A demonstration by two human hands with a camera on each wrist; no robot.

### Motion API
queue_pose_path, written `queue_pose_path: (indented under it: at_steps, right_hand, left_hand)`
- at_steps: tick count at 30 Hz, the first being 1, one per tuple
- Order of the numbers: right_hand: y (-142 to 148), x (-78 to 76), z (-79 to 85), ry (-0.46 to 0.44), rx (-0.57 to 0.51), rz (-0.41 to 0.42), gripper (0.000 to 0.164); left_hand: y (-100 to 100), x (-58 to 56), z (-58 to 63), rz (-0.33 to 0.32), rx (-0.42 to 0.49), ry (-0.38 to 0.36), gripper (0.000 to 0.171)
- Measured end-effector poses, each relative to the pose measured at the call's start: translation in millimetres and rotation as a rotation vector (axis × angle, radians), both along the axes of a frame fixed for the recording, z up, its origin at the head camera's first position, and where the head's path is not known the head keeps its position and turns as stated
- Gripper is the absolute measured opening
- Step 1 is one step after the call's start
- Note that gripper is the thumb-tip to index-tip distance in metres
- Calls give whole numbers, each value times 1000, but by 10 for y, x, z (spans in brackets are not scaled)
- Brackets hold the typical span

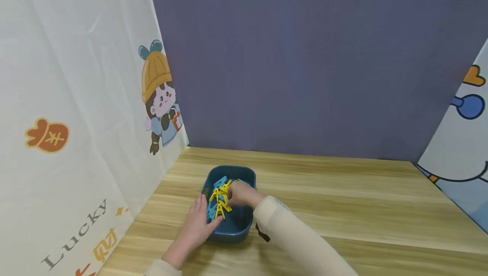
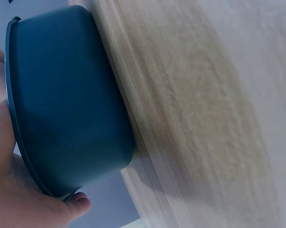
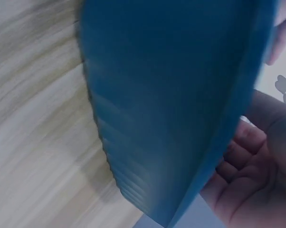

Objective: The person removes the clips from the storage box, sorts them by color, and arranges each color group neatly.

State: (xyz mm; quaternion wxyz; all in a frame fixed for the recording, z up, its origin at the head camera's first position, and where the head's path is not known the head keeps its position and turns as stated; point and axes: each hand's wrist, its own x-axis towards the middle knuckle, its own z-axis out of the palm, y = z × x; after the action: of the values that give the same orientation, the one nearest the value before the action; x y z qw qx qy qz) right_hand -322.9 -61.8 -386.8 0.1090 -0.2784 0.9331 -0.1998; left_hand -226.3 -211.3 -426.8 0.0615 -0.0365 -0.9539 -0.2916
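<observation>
A dark blue plastic bin (image 1: pixel 235 238) stands on the wooden table, with several yellow clothespins (image 1: pixel 220 209) and light blue clothespins (image 1: pixel 212 212) lying loose inside. My left hand (image 1: pixel 197 221) holds the bin's near left corner, its fingers along the left side and its thumb over the rim. In the left wrist view, a finger (image 2: pixel 78 205) reaches down outside the bin. My right hand (image 1: pixel 242 194) reaches over the right rim into the bin, fingers bent down among the clothespins. Its fingertips are hidden behind the bin wall in the right wrist view, so whether they pinch a clothespin is unclear.
Wood-grain table surface (image 1: pixel 343 199) extends to the right of the bin. A grey-blue panel (image 1: pixel 305 64) rises behind the table. A white printed sheet (image 1: pixel 95 98) hangs on the left, and another printed sheet (image 1: pixel 457 140) on the right. A dark strap (image 1: pixel 262 233) shows beneath the right sleeve.
</observation>
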Motion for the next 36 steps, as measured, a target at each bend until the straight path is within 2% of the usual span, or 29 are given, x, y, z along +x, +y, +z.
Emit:
queue_pose_path:
  at_steps: [3, 5, 10, 16, 24, 36]
  right_hand:
    - [7, -13, 17, -92, -91, -20, 16]
    - [17, -29, 10, -177, -191, -44, 17]
    - [41, -69, -46, -355, -401, -138, 14]
    - [40, -80, -100, -470, -490, -227, 10]
    - [-11, -79, -158, -481, -461, -259, 8]
    - [-84, -96, -287, -372, -357, -309, 12]
  left_hand:
    - [-5, -11, 2, -2, 1, -8, 88]
    - [-12, -15, 4, -5, 1, -10, 88]
    - [-5, -21, 2, -8, -3, -2, 87]
    - [5, -17, -15, -3, -10, 7, 86]
    - [7, -23, -12, 6, 1, -2, 86]
    - [5, -8, -11, -3, 3, 14, 86]
